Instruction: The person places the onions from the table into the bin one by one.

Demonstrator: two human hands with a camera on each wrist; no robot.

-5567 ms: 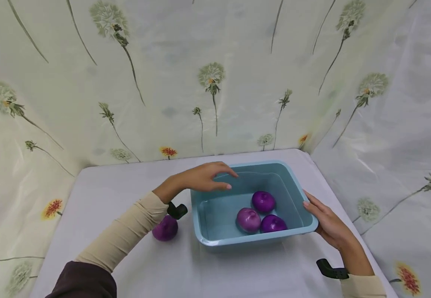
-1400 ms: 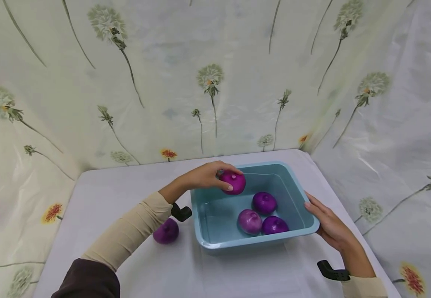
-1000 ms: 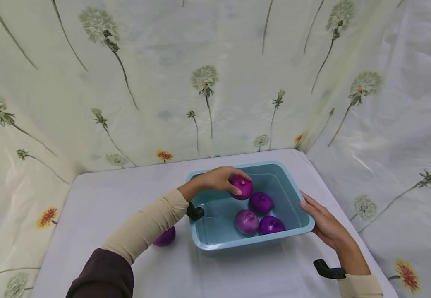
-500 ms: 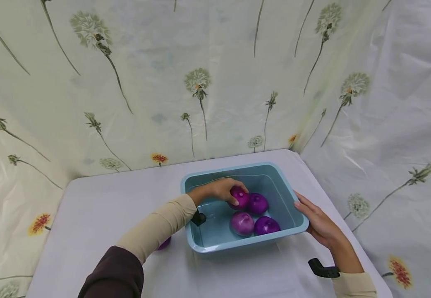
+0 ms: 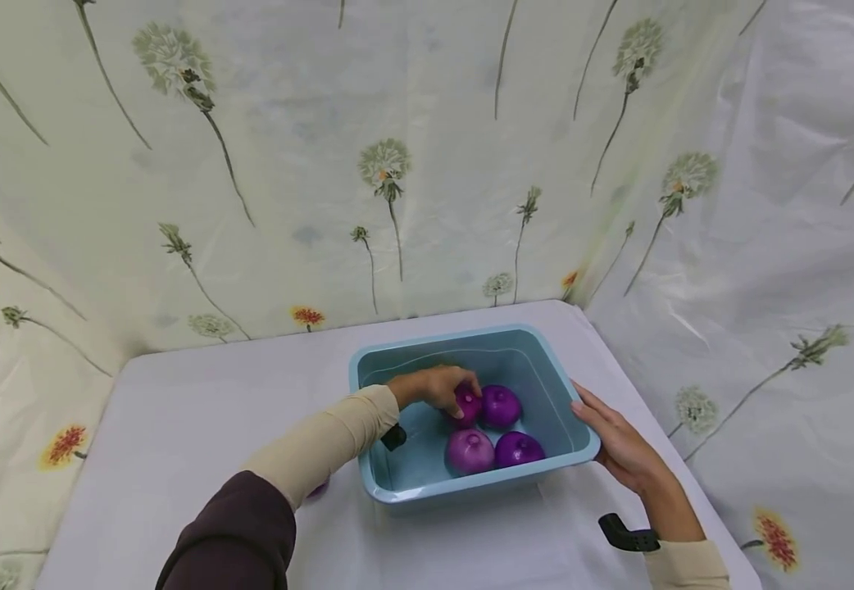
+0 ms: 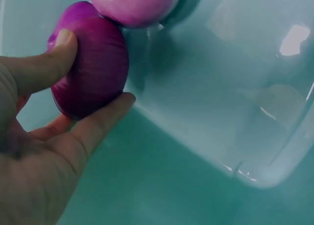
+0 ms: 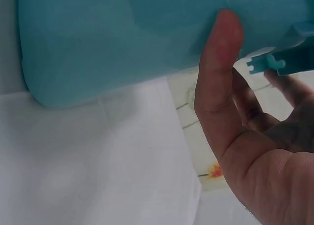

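Note:
My left hand (image 5: 438, 387) reaches down into a light blue plastic tub (image 5: 464, 487) and holds a red onion (image 5: 468, 405) between thumb and fingers. In the left wrist view that onion (image 6: 95, 68) is close to the tub floor, right up against a paler onion (image 6: 137, 4). Inside the tub beside it lie a dark purple onion (image 5: 501, 408), the paler one (image 5: 470, 454) and another dark one (image 5: 520, 450). My right hand (image 5: 622, 449) grips the tub's right rim; the right wrist view shows a digit pressed on the tub's outer wall (image 7: 122, 43).
Another purple onion (image 5: 319, 489) sits on the white-covered table (image 5: 206, 426) left of the tub, mostly hidden by my left forearm. Flower-printed sheeting (image 5: 272, 180) stands behind and at both sides of the table.
My left hand, empty at first, has brought a red onion over the tub's left side and lowered it among the others. The right hand keeps its hold on the rim.

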